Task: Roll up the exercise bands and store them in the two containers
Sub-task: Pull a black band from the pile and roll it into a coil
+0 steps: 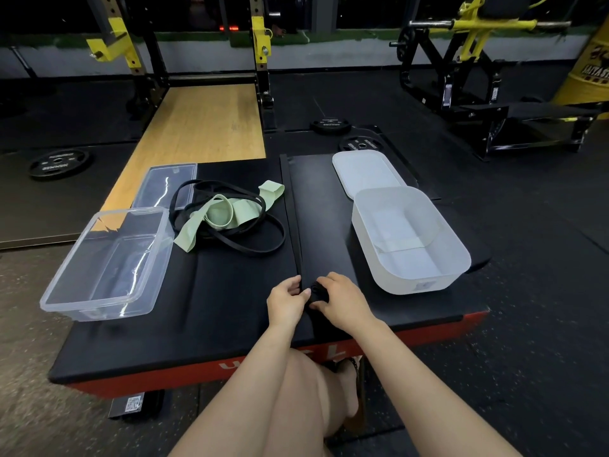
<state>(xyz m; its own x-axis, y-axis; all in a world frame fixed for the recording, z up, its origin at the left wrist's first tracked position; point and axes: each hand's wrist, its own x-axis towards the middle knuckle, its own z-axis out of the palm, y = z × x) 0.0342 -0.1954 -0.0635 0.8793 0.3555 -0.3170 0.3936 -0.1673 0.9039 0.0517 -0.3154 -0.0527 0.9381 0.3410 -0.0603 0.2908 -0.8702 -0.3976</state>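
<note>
Both hands on a black band at the near edge of the tabletop, with a small roll started

The right hand (342, 300) has fingers and thumb curled round a small black roll (318, 290), and the left hand (288, 300) pinches the black band (291, 209) just beside it; the rest of that band lies flat and straight, running to the far side of the black padded tabletop (204, 291). Left of it is a tangled pile: thin black loop bands (263, 240) mixed with a pale green band (244, 207). A clear plastic container (108, 262) sits near left, open, its clear lid (168, 184) behind it. A white container (408, 239) sits right, also open, its white lid (365, 173) lying behind it and partly under its far edge.
</note>
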